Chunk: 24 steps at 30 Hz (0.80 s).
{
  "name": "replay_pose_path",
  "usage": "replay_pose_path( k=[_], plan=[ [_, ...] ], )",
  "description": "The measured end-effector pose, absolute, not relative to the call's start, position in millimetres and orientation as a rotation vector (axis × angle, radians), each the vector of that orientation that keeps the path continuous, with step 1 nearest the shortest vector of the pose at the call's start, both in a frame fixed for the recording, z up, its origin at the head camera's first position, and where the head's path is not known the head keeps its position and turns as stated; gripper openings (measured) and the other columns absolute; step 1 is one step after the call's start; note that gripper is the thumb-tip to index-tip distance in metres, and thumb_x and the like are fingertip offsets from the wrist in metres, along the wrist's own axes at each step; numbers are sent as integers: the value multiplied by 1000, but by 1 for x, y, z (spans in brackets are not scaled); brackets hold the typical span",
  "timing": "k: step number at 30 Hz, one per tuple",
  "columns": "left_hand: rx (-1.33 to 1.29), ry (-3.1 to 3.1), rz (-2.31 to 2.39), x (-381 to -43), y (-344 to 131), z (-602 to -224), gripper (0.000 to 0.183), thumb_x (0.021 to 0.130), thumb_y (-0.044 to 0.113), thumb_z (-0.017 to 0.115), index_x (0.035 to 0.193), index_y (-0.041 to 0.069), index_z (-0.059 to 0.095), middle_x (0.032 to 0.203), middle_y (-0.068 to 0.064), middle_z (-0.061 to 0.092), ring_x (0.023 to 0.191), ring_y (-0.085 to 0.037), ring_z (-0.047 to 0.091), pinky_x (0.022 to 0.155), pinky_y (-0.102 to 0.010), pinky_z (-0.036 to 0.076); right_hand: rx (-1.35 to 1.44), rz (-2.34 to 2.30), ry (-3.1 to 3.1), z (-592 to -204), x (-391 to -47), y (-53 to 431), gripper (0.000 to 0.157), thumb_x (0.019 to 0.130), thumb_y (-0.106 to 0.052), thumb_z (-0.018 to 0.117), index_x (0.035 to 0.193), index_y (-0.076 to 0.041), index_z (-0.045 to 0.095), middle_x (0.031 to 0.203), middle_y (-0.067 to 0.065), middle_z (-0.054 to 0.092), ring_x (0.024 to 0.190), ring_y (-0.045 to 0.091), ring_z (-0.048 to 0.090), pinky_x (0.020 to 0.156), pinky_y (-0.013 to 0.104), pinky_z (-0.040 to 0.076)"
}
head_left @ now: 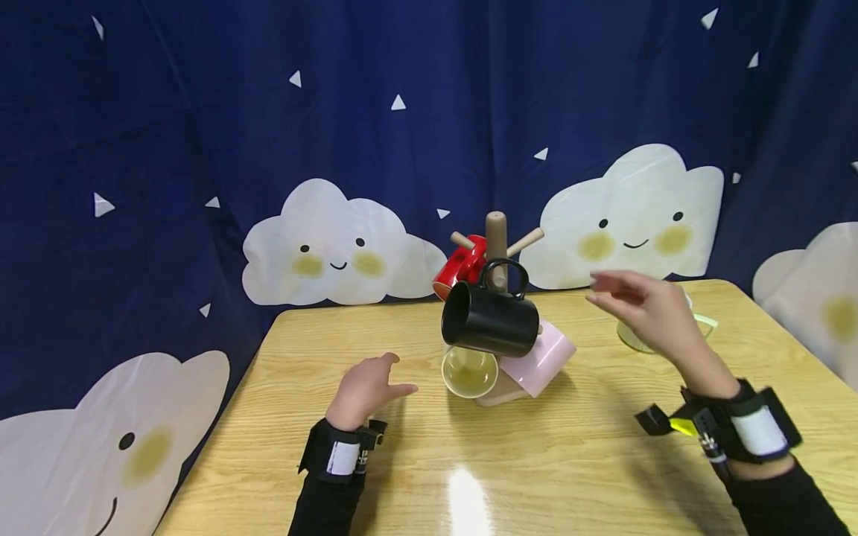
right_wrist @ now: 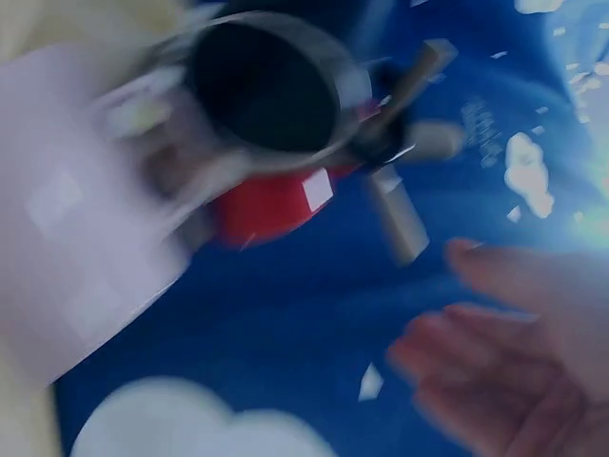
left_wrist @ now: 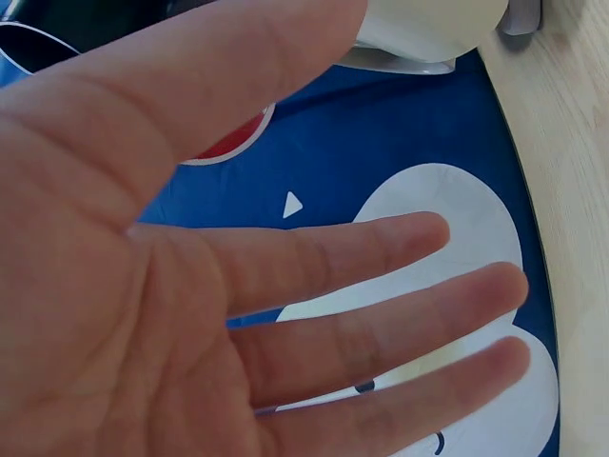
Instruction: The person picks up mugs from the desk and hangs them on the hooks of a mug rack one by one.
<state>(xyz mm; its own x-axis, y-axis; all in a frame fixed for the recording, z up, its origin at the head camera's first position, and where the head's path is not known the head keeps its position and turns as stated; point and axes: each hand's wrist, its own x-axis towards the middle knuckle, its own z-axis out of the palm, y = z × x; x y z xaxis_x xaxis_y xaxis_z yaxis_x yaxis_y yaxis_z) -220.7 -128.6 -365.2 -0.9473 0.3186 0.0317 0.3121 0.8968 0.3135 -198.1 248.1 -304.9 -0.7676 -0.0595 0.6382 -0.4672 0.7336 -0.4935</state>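
Note:
A wooden mug tree stands on the table, hung with a red mug, a black mug, a pink mug and a pale yellow mug. To the left of the tree is my left hand, its fingers spread and holding nothing; the left wrist view shows the bare palm. My right hand is raised on the tree's right, apart from the mugs, with loosely bent fingers and nothing in them. In the right wrist view this hand is blurred.
Partly hidden behind my right hand, a pale cup with a light green handle sits at the right of the wooden table. A dark blue curtain with white clouds and triangles hangs behind the table.

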Motion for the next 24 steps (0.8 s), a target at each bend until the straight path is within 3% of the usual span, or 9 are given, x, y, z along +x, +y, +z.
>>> replay_pose_path(
  k=[3,9,16,24],
  plan=[
    [506,3037,491,-220,-127,-365,62,73,43,66,116,0,54,99,-17,65,83,-28,60,71,-42,50,556,1155,-2212,-263,-218,231,38,79,-12,64,115,-3,59,98,4,68,85,7,61,72,10,46],
    [507,3026,480,-219,-124,-365,61,74,43,65,116,1,54,100,-17,65,85,-29,59,71,-43,50,928,1285,-2475,-205,-264,197,48,80,-16,63,125,-4,51,120,14,58,103,14,56,80,18,47],
    [512,3016,485,-219,-124,-367,62,73,44,65,116,1,55,99,-16,65,86,-29,60,71,-42,50,1236,1450,-2685,-202,-305,175,48,79,-11,63,124,0,50,117,15,59,106,22,53,86,28,47],
    [544,3035,497,-220,-120,-368,61,73,44,66,115,1,55,103,-16,65,88,-29,59,72,-42,50,1294,1613,-2717,-205,-319,184,43,77,-11,65,116,3,54,105,9,66,97,29,58,80,33,51]
  ],
)
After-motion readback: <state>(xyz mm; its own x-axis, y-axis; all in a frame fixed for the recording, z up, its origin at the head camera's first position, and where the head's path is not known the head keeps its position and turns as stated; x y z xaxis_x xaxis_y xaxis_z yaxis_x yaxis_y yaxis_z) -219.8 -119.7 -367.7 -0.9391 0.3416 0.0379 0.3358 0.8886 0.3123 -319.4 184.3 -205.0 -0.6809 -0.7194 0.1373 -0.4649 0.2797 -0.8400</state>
